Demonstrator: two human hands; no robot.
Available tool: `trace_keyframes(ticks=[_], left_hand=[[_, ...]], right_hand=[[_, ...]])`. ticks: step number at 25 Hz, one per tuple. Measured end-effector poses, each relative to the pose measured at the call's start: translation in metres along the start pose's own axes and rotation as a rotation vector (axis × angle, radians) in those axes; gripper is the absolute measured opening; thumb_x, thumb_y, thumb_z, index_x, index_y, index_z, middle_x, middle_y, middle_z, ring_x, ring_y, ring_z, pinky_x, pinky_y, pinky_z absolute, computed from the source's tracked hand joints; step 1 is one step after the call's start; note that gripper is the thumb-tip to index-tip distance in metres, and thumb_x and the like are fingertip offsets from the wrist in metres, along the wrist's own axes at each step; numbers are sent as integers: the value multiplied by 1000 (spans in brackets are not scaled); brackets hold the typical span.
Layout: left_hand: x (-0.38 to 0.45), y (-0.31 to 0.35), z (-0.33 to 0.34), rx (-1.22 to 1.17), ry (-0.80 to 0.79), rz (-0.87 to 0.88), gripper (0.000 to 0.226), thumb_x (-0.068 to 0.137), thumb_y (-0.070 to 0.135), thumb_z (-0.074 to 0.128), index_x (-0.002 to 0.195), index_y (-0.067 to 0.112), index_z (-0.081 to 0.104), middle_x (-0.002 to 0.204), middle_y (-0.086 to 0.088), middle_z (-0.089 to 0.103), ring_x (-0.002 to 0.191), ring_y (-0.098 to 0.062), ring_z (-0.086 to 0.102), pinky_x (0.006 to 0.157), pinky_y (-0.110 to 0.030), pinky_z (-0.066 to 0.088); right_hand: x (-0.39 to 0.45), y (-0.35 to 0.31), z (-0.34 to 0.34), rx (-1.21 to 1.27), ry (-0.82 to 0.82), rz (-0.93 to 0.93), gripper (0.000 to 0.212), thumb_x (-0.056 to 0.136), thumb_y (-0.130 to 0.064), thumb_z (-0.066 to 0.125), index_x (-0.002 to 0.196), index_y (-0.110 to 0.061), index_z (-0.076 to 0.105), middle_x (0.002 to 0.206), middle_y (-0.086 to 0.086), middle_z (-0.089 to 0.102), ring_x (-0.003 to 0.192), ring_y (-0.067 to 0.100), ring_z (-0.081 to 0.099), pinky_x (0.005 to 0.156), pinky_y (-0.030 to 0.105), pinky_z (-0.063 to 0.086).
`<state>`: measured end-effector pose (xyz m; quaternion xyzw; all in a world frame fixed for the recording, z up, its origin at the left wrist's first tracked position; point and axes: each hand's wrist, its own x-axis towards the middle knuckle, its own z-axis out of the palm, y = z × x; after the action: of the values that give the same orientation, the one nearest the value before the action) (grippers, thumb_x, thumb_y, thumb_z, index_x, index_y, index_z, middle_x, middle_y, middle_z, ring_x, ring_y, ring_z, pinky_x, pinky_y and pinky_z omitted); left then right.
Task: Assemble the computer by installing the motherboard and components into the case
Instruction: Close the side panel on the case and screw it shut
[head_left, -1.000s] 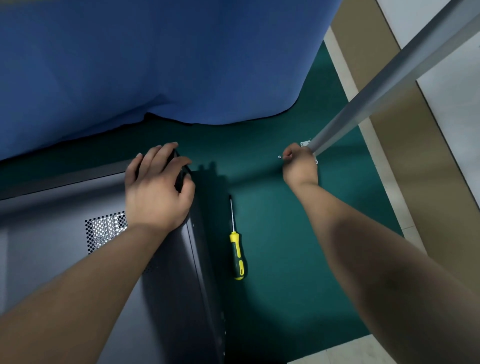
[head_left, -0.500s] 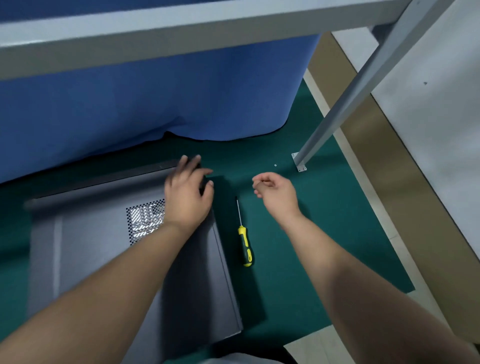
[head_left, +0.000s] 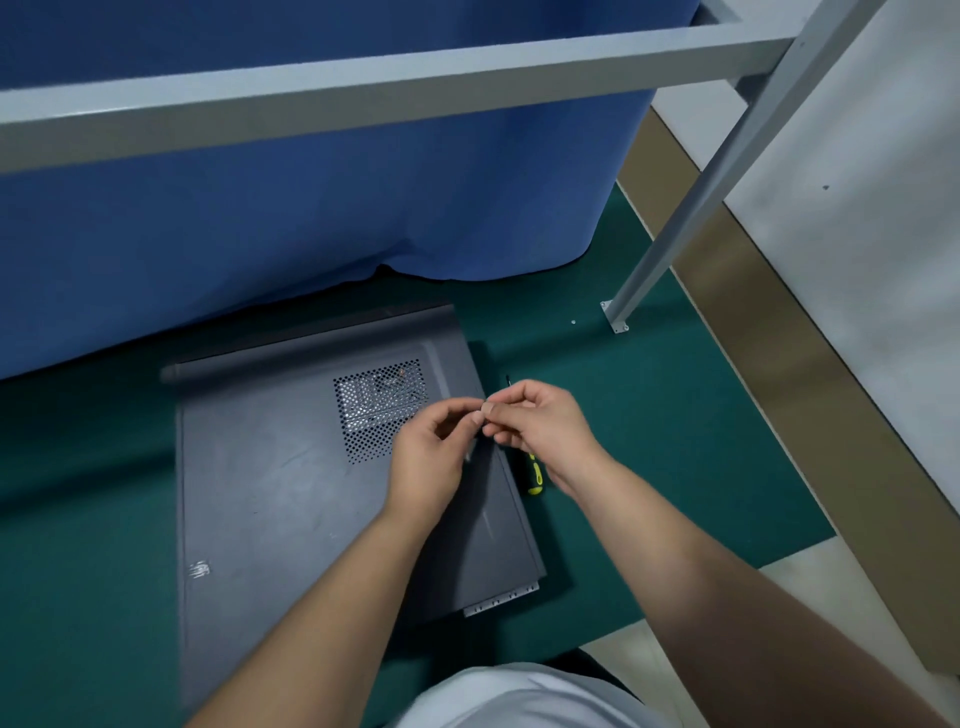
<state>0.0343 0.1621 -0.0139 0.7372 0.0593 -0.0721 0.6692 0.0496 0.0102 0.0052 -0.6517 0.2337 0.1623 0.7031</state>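
Lying flat on the green surface (head_left: 675, 467), the closed case (head_left: 291, 478) sits under both hands. Left hand (head_left: 431, 462) and right hand (head_left: 540, 431) fingers pinch something tiny, unidentifiable; a fumble risks dropping it beside the screwdriver (head_left: 534, 475).

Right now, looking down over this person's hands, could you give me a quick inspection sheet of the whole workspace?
Surface: green mat under everything.
Job's things: dark computer case lies flat, side panel on, vent grille facing up. Yellow-handled screwdriver lies on the mat beside its right edge, partly hidden by the right hand.
Clutter: one small screw-like speck on the mat near the frame foot.
Grips: left hand and right hand meet fingertip to fingertip above the case's right edge; something tiny may be pinched, too small to tell.
Cables: nothing seen.
Surroundings: blue cloth behind, grey metal frame overhead, its leg bolted at the right.
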Motion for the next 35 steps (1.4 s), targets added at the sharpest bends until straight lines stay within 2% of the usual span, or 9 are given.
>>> trace_keyframes(ticks=[7,12,16,20,24,27,29,32,35], left_hand=[[-4,-3,-21,1,-140,-42,7,91,15,77,98,15,78,92,1,79,90,-16,74,86,-27,58],[-6,-4,-19,-11,-127,-65,4,91,14,76,95,15,76,89,-1,77,85,-15,73,80,-24,57],[8,-2,-19,44,-101,-98,7,94,6,69,93,13,71,87,-10,73,75,-16,68,70,-29,57],[21,-7,-25,100,-11,-134,11,97,6,65,91,15,68,86,-6,71,79,-20,70,69,-27,59],[18,-19,-25,268,-23,-68,16,96,14,69,88,29,67,83,8,72,76,-11,71,75,-24,58],[21,-23,-25,288,-10,-37,22,95,14,68,87,34,66,83,13,72,75,-6,70,74,-23,59],[22,-25,-25,325,3,-1,23,95,16,69,88,37,66,83,14,71,77,-8,71,75,-28,60],[22,-29,-25,345,5,22,20,94,18,69,88,37,65,83,14,71,81,-12,71,79,-37,61],[22,-30,-26,355,15,48,18,94,17,68,89,34,65,82,14,70,80,-13,71,78,-41,61]], right_hand=[[-15,-5,5,-156,-34,-3,13,85,-1,77,94,-4,68,78,11,77,68,17,73,61,21,58],[-12,-3,8,-221,-23,-51,10,91,3,67,93,-7,67,74,10,76,65,17,73,60,23,59],[-1,-4,6,-248,-61,-85,16,98,-2,58,94,-12,69,79,6,77,72,19,75,64,27,60],[22,3,-23,-394,141,-114,14,97,-17,61,89,-24,71,81,-6,76,78,12,72,66,24,56],[45,50,-54,-805,214,123,7,97,-29,62,100,-24,64,105,-4,67,99,20,63,77,25,46],[59,77,-51,-967,144,283,22,95,-38,66,98,-19,57,102,5,63,89,25,61,70,28,45],[64,87,-43,-1034,158,336,30,94,-43,67,100,-16,55,99,6,62,84,27,61,66,28,45],[69,100,-36,-1052,195,351,31,95,-37,66,111,-12,56,104,9,63,93,30,64,70,32,50],[70,101,-39,-1062,170,336,25,96,-36,64,103,-13,56,95,7,61,83,28,61,64,30,48]])
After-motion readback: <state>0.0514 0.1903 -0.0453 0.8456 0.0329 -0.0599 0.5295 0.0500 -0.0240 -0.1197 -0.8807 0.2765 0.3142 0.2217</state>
